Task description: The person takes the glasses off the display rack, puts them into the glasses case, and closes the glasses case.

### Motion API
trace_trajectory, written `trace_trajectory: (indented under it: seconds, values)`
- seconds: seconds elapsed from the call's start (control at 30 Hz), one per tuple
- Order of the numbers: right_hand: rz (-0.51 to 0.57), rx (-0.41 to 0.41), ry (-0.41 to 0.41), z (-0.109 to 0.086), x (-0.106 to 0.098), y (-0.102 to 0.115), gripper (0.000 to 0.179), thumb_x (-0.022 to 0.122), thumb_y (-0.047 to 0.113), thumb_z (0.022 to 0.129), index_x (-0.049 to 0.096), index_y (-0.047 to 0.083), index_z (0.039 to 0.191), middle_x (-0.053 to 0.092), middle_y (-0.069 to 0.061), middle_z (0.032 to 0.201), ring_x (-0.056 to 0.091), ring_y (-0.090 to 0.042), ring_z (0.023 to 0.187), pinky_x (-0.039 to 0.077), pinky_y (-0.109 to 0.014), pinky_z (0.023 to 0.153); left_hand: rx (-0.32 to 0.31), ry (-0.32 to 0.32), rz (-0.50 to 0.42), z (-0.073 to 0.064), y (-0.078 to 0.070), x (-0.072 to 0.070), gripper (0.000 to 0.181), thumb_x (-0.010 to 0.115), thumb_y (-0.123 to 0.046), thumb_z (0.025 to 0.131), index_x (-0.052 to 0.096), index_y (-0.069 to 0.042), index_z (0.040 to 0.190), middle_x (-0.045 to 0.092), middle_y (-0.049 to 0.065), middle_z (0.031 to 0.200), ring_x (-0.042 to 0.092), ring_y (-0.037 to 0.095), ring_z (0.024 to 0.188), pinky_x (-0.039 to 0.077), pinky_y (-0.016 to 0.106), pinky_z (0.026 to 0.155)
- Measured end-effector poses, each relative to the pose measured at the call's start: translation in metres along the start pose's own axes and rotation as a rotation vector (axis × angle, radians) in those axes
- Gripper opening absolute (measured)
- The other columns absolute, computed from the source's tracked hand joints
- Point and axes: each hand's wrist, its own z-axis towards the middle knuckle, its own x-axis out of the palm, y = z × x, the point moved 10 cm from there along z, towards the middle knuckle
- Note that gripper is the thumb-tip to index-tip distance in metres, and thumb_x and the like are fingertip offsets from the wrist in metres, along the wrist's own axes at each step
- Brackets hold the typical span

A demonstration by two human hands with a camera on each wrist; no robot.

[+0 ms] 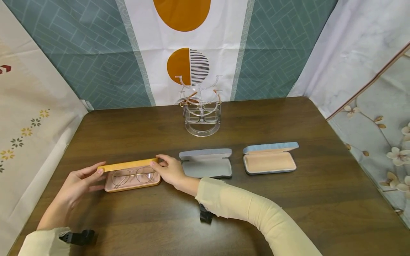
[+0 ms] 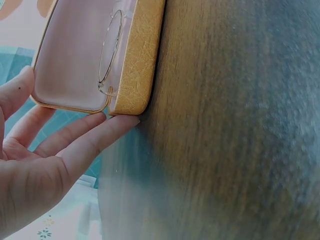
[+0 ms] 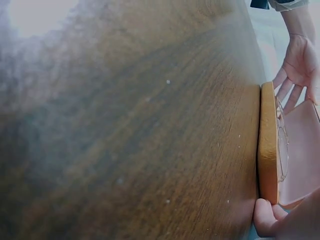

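Note:
A yellow glasses case (image 1: pixel 132 188) with a pink lining lies at the left of the table, its lid (image 1: pixel 128 165) partly raised. Wire-rimmed glasses (image 1: pixel 133 175) rest inside, also visible in both wrist views. My left hand (image 1: pixel 77 183) holds the lid's left corner by thumb and index finger; in the left wrist view, other fingers (image 2: pixel 82 145) touch the end of the base. At the opposite end my right hand (image 1: pixel 171 171) pinches the lid's right corner. The right wrist view shows the right fingertips (image 3: pixel 264 215) low beside the base.
A grey glasses case (image 1: pixel 208 168) stands open right of my right hand, and a blue one (image 1: pixel 270 163) with a peach lining stands open further right. Behind them is a clear display stand (image 1: pixel 202 133) bearing glasses. Patterned cloths (image 1: pixel 266 53) hang around the table.

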Motion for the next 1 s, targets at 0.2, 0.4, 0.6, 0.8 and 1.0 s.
trace_trajectory:
  seconds: [0.2,0.4,0.6,0.8,1.0]
  values:
    - [-0.014,0.005,-0.005,-0.0019,-0.0001,-0.0008,0.042,0.063,0.031,0.086,0.058,0.009,0.122,0.064,-0.006,0.107,0.060,-0.015,0.096,0.048,-0.020,0.073,0.006,0.029,-0.035,-0.0026,0.0013,0.0010,0.033,0.053,0.001,0.090,0.064,-0.017,0.115,0.060,-0.015,0.107,0.063,0.009,0.090,0.054,0.033,0.065]
    - [0.021,0.024,0.017,-0.0028,0.0013,-0.0025,0.042,0.064,0.027,0.085,0.057,0.008,0.123,0.062,-0.005,0.109,0.057,-0.017,0.103,0.047,-0.020,0.078,0.018,0.040,-0.059,-0.0034,0.0028,0.0007,0.035,0.052,0.004,0.089,0.061,-0.010,0.119,0.060,-0.013,0.109,0.061,0.007,0.092,0.054,0.033,0.066]
    - [0.064,0.050,0.032,-0.0051,0.0025,-0.0059,0.043,0.066,0.024,0.084,0.057,0.008,0.123,0.062,-0.007,0.112,0.056,-0.019,0.105,0.047,-0.022,0.081,0.024,0.071,-0.060,-0.0049,0.0027,0.0029,0.036,0.051,0.007,0.088,0.060,-0.007,0.120,0.059,-0.013,0.111,0.058,0.004,0.096,0.053,0.033,0.068]
    - [0.125,0.057,0.032,-0.0066,0.0046,-0.0077,0.043,0.067,0.019,0.084,0.057,0.006,0.123,0.059,-0.011,0.117,0.057,-0.020,0.105,0.047,-0.023,0.083,0.036,0.085,-0.063,-0.0059,0.0022,0.0032,0.037,0.050,0.009,0.088,0.059,-0.005,0.121,0.059,-0.012,0.112,0.059,0.005,0.096,0.053,0.032,0.069]
    - [0.157,0.042,0.024,-0.0077,0.0060,-0.0070,0.043,0.067,0.013,0.083,0.056,0.003,0.123,0.059,-0.013,0.117,0.058,-0.020,0.103,0.048,-0.022,0.081,0.047,0.094,-0.057,-0.0073,0.0026,0.0024,0.039,0.049,0.011,0.088,0.058,-0.006,0.122,0.059,-0.011,0.113,0.058,0.005,0.097,0.053,0.032,0.071]
